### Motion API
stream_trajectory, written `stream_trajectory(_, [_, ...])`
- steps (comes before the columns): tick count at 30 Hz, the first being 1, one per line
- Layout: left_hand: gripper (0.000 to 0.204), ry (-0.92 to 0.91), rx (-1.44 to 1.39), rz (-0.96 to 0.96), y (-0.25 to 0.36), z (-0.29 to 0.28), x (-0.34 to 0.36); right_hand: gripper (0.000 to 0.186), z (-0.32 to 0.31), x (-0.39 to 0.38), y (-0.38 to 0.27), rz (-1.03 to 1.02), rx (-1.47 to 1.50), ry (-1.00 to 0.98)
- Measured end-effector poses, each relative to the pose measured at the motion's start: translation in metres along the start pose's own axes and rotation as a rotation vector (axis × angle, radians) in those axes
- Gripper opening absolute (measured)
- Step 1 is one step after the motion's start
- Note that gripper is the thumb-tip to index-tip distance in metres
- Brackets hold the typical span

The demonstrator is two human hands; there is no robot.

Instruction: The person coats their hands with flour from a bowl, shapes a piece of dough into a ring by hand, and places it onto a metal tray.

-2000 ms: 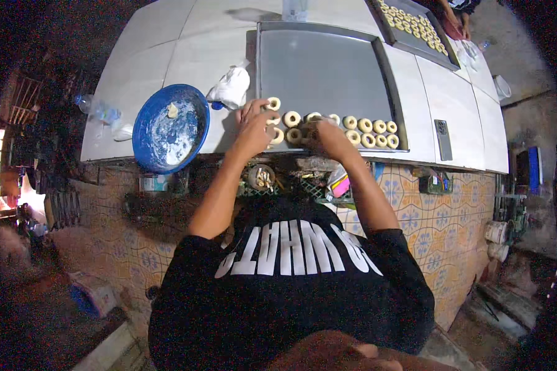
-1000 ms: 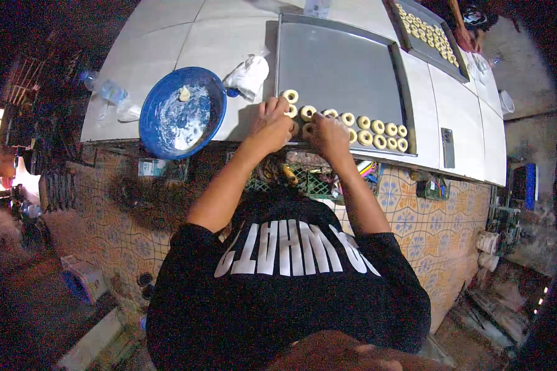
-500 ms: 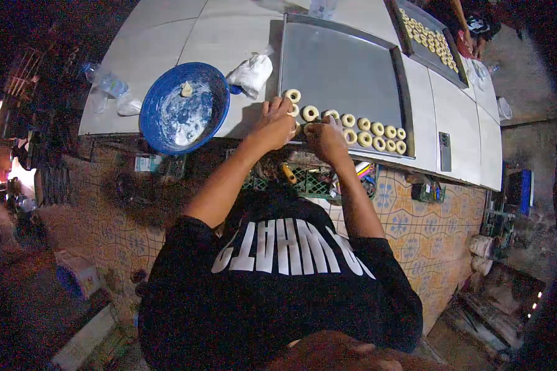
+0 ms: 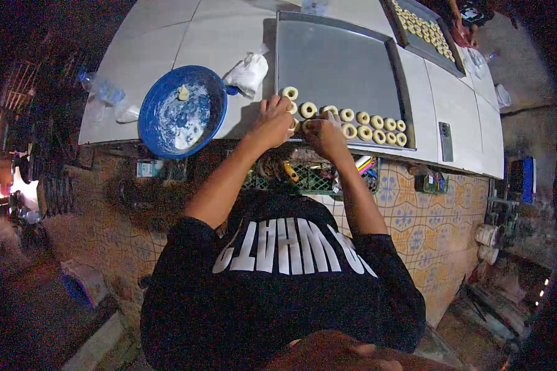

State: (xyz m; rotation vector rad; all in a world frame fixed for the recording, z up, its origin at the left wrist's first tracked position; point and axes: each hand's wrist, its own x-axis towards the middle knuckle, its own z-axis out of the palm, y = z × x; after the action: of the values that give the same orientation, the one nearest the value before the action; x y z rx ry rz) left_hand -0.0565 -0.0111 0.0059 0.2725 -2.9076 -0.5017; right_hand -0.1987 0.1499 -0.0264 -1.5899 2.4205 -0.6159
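Observation:
Ring-shaped pieces of raw dough [image 4: 365, 133] sit in two rows along the near side of a grey metal tray [image 4: 340, 62], with one more ring [image 4: 289, 93] farther up at its left edge. My left hand [image 4: 272, 122] reaches over the tray's near left corner. Its fingers are bent and closed around a dough ring there, which they partly cover. Just to the right, my right hand [image 4: 325, 136] pinches another dough ring [image 4: 309, 125] in the front row, its fingertips partly hiding it. A ring [image 4: 309, 110] lies just beyond the two hands.
Left of the tray stands a blue basin [image 4: 182, 111] with white flour and a small dough lump, beside a white plastic bag [image 4: 247, 74]. A phone [image 4: 445, 141] lies on the tiled table at right. A second tray of rings [image 4: 424, 34] and another person's hand [image 4: 464, 36] are beyond.
The whole view has shifted slightly, so tray and basin appear a little farther left. Both hands stay at the same dough rings, with barely any movement of the fingers.

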Motion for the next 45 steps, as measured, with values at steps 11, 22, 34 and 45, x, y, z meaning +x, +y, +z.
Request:
stream_trajectory(11, [0.019, 0.004, -0.148, -0.097, 0.005, -0.017, -0.009, 0.024, -0.038, 0.002, -0.029, 0.116, 0.024, -0.186])
stream_trajectory(22, [0.010, 0.572, -0.418, -0.333, -0.072, -0.084, -0.100, 0.030, -0.036, 0.050, -0.092, -0.089, 0.200, 0.088])
stream_trajectory(34, [0.011, 0.716, -0.183, -0.505, -0.161, -0.137, -0.189, 0.045, 0.091, 0.203, -0.234, -0.587, 0.159, -0.011])
stream_trajectory(45, [0.014, 0.568, -0.152, -0.469, -0.186, -0.128, -0.212, 0.041, 0.151, 0.221, -0.285, -0.251, -0.310, 0.001])
